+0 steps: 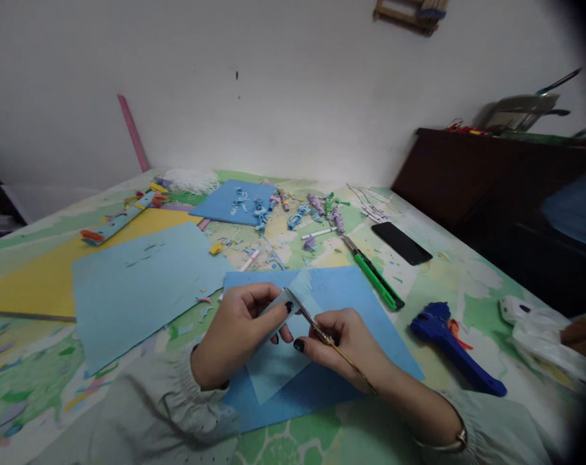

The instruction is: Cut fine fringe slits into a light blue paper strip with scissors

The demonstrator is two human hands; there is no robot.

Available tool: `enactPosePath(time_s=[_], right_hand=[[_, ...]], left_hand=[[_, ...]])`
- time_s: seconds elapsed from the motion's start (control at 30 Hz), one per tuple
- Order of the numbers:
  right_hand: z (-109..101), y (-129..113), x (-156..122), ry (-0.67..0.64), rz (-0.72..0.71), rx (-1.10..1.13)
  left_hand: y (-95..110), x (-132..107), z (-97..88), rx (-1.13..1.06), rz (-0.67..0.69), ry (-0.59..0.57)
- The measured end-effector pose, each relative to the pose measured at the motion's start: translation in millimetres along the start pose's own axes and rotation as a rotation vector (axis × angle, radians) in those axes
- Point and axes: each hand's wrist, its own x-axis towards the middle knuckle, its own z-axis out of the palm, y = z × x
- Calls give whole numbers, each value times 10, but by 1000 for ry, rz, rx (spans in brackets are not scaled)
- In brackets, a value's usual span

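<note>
through the far-off feed i saw the left hand [244, 326] with its fingers pinched shut on a pale blue strip [276, 303] above the blue sheet [344, 284]. the right hand [353, 345] had fingers curled round the scissors [324, 336], blades at the strip's upper end; their gap i couldn't tell.

The scissors [306, 314] are silver and gold, the held paper [277, 301] pale blue, the tablecloth [293, 447] green-and-white patterned.
</note>
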Motion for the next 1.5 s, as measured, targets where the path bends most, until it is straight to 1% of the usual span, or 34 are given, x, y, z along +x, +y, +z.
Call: enactPosePath(time_s=[0.13,0.4,0.8,1.23,1.5], right_hand=[[-9,-12,-8,-46,-15,59],[-9,18,-12,-73,-28,75],[-6,-32,-10,-50,7,34],[5,23,18,-9,39,-1],[4,4,13,-5,30,-18]], left_hand=[[2,-2,-4,12,-14,18],[13,4,-2,6,-2,21],[-10,21,-2,53,9,42],[1,-2,3,59,6,44],[-21,18,-2,42,14,16]])
